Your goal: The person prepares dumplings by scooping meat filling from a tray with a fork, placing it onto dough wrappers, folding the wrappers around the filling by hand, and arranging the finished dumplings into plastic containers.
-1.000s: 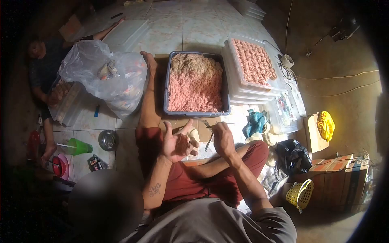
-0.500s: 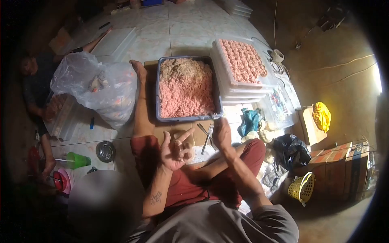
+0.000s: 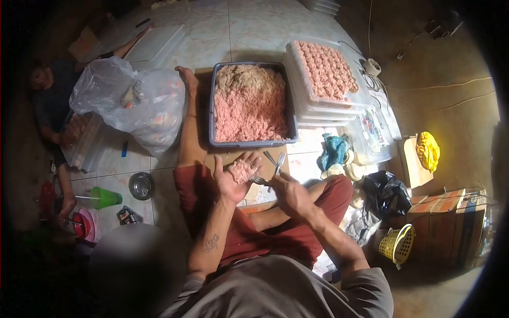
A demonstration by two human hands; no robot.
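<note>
My left hand (image 3: 232, 183) is palm up with its fingers stretched out, holding a flattened lump of pink minced mixture (image 3: 241, 171) on the palm and fingers. My right hand (image 3: 292, 196) is closed round a fork (image 3: 259, 180), whose tines are at the right edge of the lump. Beyond it, a second fork (image 3: 280, 161) and another thin dark utensil (image 3: 270, 156) lie near the cardboard. A dark blue-grey tub (image 3: 254, 143) full of pink and greyish mince (image 3: 249, 111) stands in front of both hands.
Stacked clear boxes (image 3: 323, 114) bear rows of shaped pink pieces (image 3: 326, 71) at the right. A filled plastic bag (image 3: 154, 114) stands at the left, beside another person (image 3: 55, 98). A teal cloth (image 3: 334, 152), black bag (image 3: 387, 196) and yellow basket (image 3: 396, 245) are on the right.
My left hand has opened out flat from curled fingers, showing the pink lump. My right hand has come down and left, bringing its fork to the lump. The view has shifted slightly.
</note>
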